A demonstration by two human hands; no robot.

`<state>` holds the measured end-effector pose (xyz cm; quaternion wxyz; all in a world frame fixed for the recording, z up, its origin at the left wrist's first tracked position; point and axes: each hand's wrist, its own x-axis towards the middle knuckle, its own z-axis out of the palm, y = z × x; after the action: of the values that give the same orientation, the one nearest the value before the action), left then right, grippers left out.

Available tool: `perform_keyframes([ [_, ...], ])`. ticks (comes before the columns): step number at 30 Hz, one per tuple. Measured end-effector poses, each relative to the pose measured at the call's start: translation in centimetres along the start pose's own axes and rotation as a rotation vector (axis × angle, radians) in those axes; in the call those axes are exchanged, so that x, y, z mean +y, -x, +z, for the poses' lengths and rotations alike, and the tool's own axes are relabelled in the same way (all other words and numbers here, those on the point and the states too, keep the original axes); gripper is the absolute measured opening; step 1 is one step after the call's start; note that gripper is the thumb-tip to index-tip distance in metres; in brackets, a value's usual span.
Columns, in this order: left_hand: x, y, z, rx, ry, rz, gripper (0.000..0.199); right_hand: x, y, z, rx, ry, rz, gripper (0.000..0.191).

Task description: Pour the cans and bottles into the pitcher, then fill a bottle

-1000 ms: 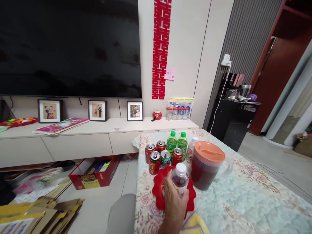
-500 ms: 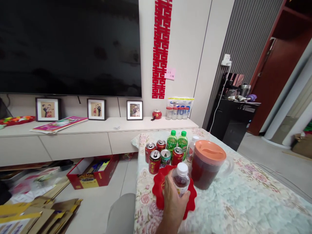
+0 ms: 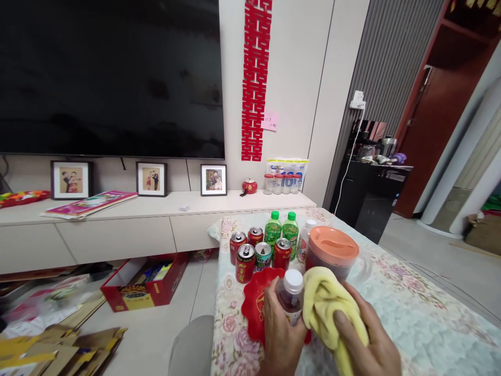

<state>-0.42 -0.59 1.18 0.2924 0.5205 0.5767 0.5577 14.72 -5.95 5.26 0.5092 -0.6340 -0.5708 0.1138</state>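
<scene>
My left hand [image 3: 282,326] is wrapped round a clear bottle [image 3: 290,300] with a white cap and dark liquid inside, over a red scalloped tray [image 3: 254,308]. In my right hand [image 3: 370,334] is a bunched yellow cloth [image 3: 331,308], its edge close against the bottle's right side; I cannot tell whether they touch. Behind the cloth stands a pitcher [image 3: 333,243] with an orange lid, its lower part hidden. Several drink cans, among them a red can [image 3: 245,262] and a green can [image 3: 263,256], stand beyond the tray.
Two green-capped bottles [image 3: 273,230] and a white-capped bottle [image 3: 304,240] stand behind the cans on the flowered tablecloth [image 3: 415,303]. A low white cabinet [image 3: 176,206] carries framed photos and jars. A red box [image 3: 143,287] and flattened cardboard [image 3: 62,350] lie on the floor at left.
My right hand has come into view from the right with the yellow cloth, now beside the bottle and partly covering the pitcher. My left hand still grips the bottle.
</scene>
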Motion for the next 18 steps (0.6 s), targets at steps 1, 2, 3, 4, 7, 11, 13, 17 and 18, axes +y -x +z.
perform_keyframes([
  [1,-0.1,0.0,0.0,-0.005,-0.002,0.006,0.078,-0.7,-0.5,0.9,-0.033,0.002,-0.077,0.052],
  [2,-0.1,0.0,0.0,-0.005,0.000,0.012,0.079,-1.3,-0.9,1.7,-0.072,0.014,-0.164,0.051],
  [3,-0.2,0.0,0.0,0.003,0.005,0.020,0.078,-1.8,-1.4,2.3,-0.087,0.026,-0.254,0.049],
  [4,-0.2,-0.1,-0.1,0.018,0.011,0.029,0.075,-2.1,-1.9,2.9,-0.075,0.034,-0.333,0.046],
  [7,-0.2,-0.3,-0.1,0.052,0.019,0.041,0.065,-2.6,-3.2,4.1,-0.023,-0.020,-0.470,0.046],
  [11,0.1,-0.4,-0.1,0.079,0.001,0.038,0.057,-2.6,-4.7,4.9,-0.258,-0.288,-0.337,0.048],
  [13,0.0,-0.5,0.0,0.081,0.007,0.044,0.060,-2.2,-5.3,5.2,-0.358,-0.441,-0.154,0.052],
  [17,-0.8,-0.4,0.5,0.084,0.067,0.054,0.064,-0.6,-6.2,6.5,-0.448,-0.666,0.149,0.069],
  [18,-1.0,-0.3,0.7,0.094,0.081,0.050,0.064,-0.1,-6.3,7.0,-0.452,-0.691,0.180,0.070],
])
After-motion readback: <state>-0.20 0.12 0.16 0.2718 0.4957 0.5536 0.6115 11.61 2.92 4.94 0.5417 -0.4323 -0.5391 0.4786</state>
